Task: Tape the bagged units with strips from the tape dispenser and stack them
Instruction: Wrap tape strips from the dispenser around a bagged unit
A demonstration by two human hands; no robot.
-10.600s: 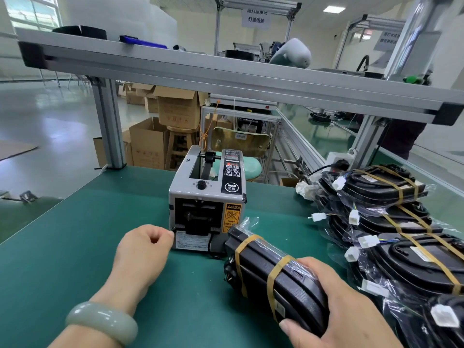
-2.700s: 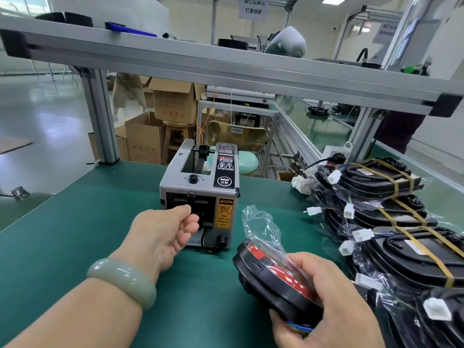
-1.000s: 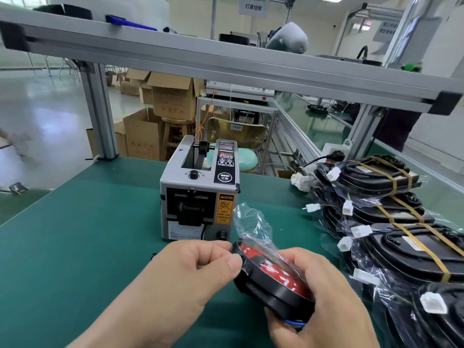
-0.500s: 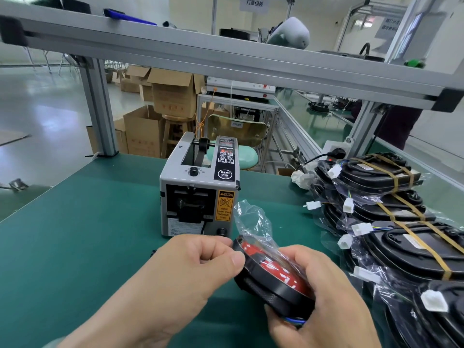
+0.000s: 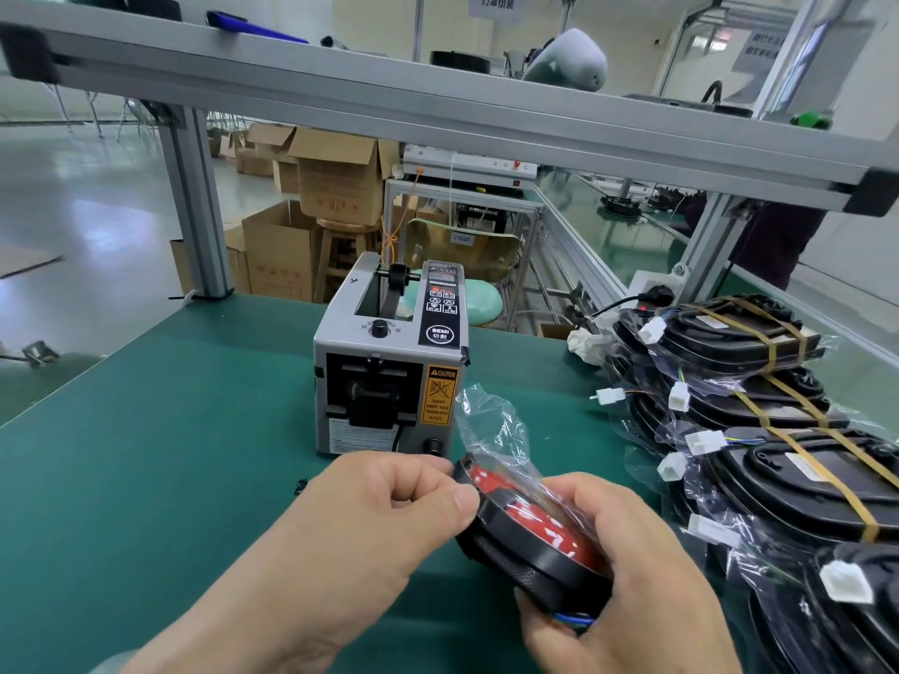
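Several black bagged units bound with tan tape lay stacked at right, while one untaped black-and-red unit in clear plastic, just before the grey box-shaped tape dispenser, sat gripped in the curled right hand, its rim pinched by the left hand.

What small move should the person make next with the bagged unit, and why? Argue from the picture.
Probably fold the loose bag end flat against the bagged unit. It stands up unsecured, I see no tape on this unit, and both the left hand and right hand grip it; the stacked units carry tan bands.
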